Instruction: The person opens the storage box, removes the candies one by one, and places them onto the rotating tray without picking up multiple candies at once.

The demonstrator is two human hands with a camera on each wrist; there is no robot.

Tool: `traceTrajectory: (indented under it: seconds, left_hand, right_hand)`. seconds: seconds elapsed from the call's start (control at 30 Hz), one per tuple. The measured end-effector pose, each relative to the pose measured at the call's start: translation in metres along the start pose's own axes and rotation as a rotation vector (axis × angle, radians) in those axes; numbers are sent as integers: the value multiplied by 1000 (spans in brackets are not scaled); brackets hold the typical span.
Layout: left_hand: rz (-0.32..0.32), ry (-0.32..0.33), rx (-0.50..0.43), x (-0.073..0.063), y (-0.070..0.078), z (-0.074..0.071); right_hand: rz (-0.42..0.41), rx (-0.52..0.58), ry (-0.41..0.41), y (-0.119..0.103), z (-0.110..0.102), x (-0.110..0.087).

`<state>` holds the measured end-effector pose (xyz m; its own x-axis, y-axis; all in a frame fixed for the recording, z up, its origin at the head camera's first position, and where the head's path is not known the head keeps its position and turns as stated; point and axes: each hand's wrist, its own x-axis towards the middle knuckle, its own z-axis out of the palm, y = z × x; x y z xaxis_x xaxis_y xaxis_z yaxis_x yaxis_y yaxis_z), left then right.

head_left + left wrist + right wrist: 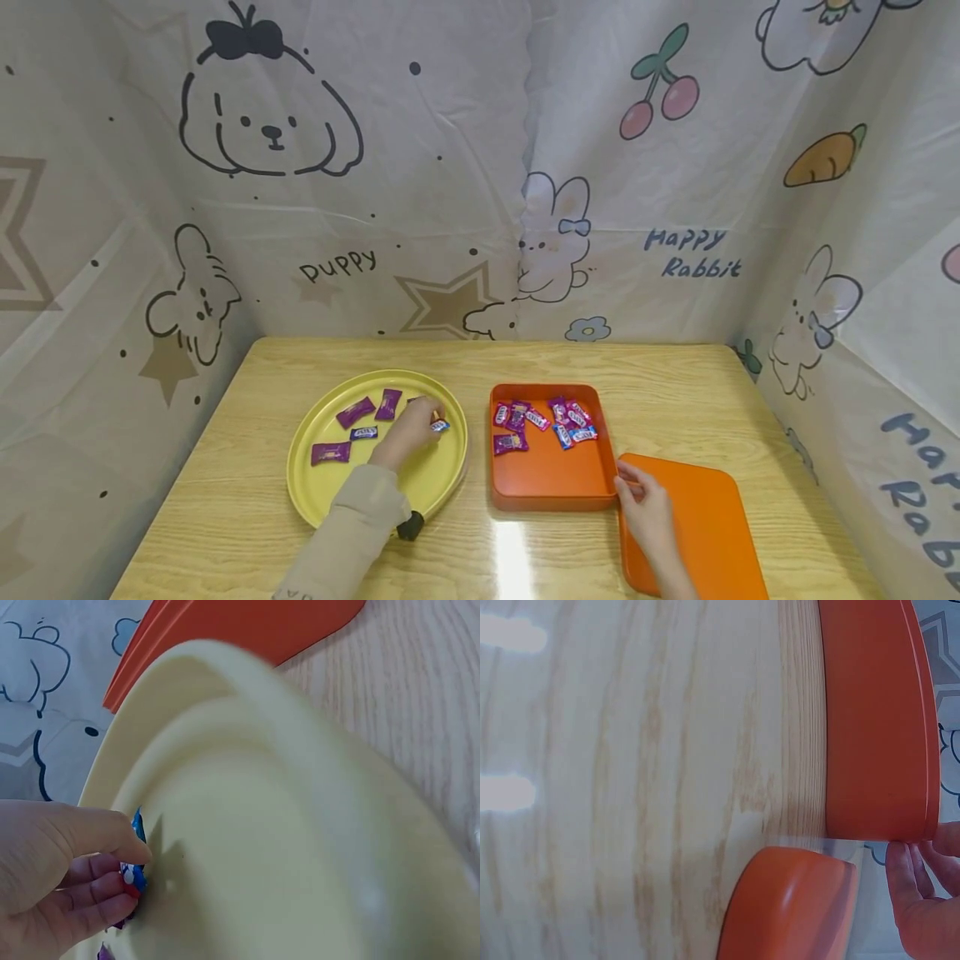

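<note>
The left hand (411, 429) pinches a small blue-wrapped candy (131, 876) inside the round yellow plastic tray (322, 483); the right hand (648, 510), fingers loosely extended, touches the square orange box (551, 481).

- Round tray (442, 475): plain yellow
- Box (551, 479): orange-red
- Flat lid (720, 525): brighter orange
- Larger tray candies (330, 452): purple wrappers, small gold-toned print
- Small tray candy (364, 433): dark blue, white lettering
- Held candy (137, 879): blue with white and red
- Box candies (536, 418): pink, purple and blue, many white-lettered
- Sleeve (367, 508): cream
- Tabletop (225, 500): pale yellowish wood, streaked grain
- Curtain (450, 108): off-white, printed with black-outlined animals, brown stars, pink cherries, orange carrot
</note>
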<state>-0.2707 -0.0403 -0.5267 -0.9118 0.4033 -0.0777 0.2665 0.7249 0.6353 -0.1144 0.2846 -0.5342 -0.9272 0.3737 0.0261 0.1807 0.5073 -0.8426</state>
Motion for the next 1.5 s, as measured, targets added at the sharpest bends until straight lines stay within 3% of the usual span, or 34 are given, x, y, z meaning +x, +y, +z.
traceTrajectory:
  seconds: [0.53, 0.93, 1.13, 1.3, 1.5]
  left_hand:
    - [-83, -70, 24, -3, 0, 4]
    - [-65, -66, 62, -5, 4, 1]
    - [-51, -42, 67, -4, 14, -10]
    - [38, 13, 133, 3, 28, -21]
    - [262, -11, 192, 16, 43, -22]
  right_hand:
    - [7, -1, -1, -1, 0, 0]
    - [-8, -9, 9, 1, 0, 0]
    - [-11, -15, 8, 1, 0, 0]
    - [-9, -22, 5, 0, 0, 0]
    - [-9, -17, 7, 1, 1, 0]
